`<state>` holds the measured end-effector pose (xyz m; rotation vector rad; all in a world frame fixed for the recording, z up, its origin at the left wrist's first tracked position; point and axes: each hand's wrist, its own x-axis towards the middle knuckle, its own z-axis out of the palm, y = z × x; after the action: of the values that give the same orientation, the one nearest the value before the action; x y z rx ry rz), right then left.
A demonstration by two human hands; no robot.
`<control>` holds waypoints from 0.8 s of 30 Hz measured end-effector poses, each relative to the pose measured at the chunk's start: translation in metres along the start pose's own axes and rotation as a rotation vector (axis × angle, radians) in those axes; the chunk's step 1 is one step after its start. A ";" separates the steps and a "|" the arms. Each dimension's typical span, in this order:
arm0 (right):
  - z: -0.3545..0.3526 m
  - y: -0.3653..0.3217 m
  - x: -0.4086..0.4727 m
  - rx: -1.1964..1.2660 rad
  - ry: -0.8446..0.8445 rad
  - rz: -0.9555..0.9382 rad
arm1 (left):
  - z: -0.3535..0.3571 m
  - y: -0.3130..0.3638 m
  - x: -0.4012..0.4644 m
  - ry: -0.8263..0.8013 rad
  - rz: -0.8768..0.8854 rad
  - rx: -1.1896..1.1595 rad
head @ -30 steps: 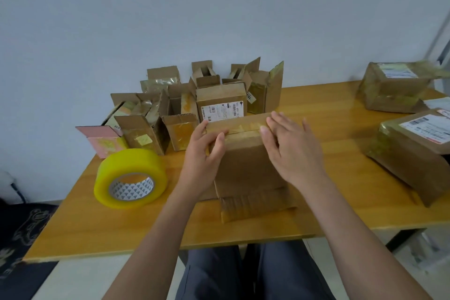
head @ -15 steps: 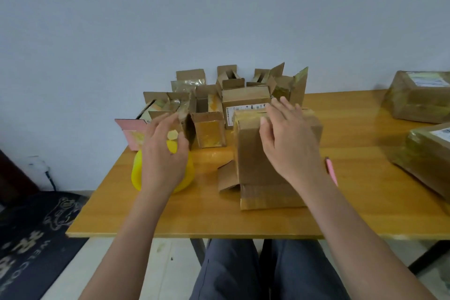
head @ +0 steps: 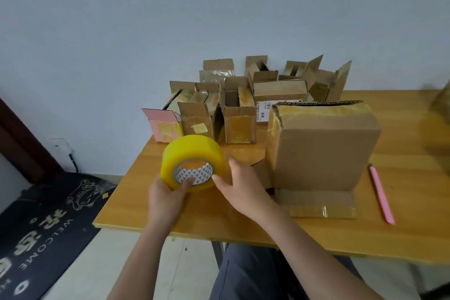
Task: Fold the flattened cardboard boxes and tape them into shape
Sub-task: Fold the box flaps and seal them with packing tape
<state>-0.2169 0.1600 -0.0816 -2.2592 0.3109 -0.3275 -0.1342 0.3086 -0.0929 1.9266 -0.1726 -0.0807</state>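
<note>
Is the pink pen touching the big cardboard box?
Apart. In the head view, bare wooden table shows between the pink pen and the big cardboard box along the pen's whole length.

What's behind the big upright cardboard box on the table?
Behind the large brown cardboard box a labelled taped carton and an open-flapped box show; their lower parts and the table behind are hidden.
</note>
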 end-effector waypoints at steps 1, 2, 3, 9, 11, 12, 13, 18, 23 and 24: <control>0.004 0.005 0.003 0.048 -0.015 0.006 | 0.002 -0.001 -0.001 0.000 0.002 -0.034; 0.007 0.008 0.005 0.084 -0.015 0.006 | 0.005 -0.001 -0.001 -0.004 -0.004 -0.063; 0.010 0.012 0.006 0.106 0.004 0.005 | 0.007 -0.001 -0.001 -0.012 -0.010 -0.086; 0.015 0.018 0.006 0.120 0.121 -0.017 | 0.012 -0.005 -0.004 -0.142 -0.032 -0.343; 0.016 0.011 0.007 0.153 0.137 -0.042 | 0.006 -0.002 -0.003 -0.165 0.004 -0.495; 0.017 0.007 0.009 0.166 0.144 -0.047 | 0.002 0.001 -0.001 -0.175 0.028 -0.555; 0.018 0.002 0.010 0.177 0.149 -0.049 | -0.003 0.003 0.002 -0.183 0.052 -0.582; 0.009 -0.022 0.012 0.180 0.232 -0.131 | -0.013 0.021 0.005 -0.187 0.138 -0.710; -0.024 -0.036 0.023 0.178 0.321 -0.207 | -0.005 0.053 0.014 -0.180 0.222 -0.702; -0.032 -0.041 0.022 0.181 0.346 -0.227 | -0.003 0.062 0.015 -0.183 0.234 -0.725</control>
<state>-0.2024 0.1571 -0.0275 -2.0565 0.1921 -0.8371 -0.1244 0.2871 -0.0332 1.1660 -0.4274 -0.1414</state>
